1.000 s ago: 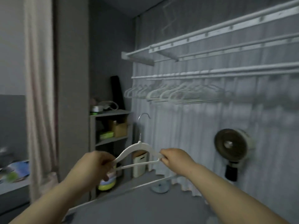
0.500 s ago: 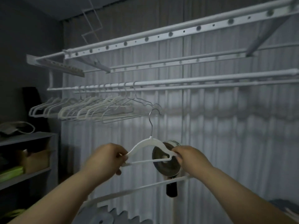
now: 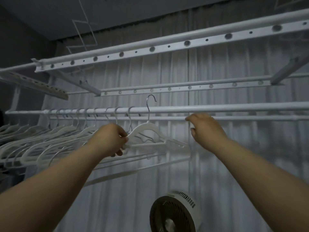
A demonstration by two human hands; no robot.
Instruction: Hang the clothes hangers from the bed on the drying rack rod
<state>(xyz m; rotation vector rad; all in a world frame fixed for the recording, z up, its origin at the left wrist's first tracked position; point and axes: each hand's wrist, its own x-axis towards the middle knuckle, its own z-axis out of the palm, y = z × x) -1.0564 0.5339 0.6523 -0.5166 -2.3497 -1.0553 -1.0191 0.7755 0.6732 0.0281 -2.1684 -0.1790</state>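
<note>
Overhead, my left hand grips the hanger by its left end, hook above the rod (other hangers left); my right hand is empty, fingers loosely curled.

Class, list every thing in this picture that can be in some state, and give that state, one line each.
Hanger: held up, hook above the rod, not yet hung.
Left hand: grips the hanger's end.
Right hand: loosely curled, holds nothing.
Other hangers: hooked on the rod, bunched at the left.
Fan: running or not, cannot tell.
</note>
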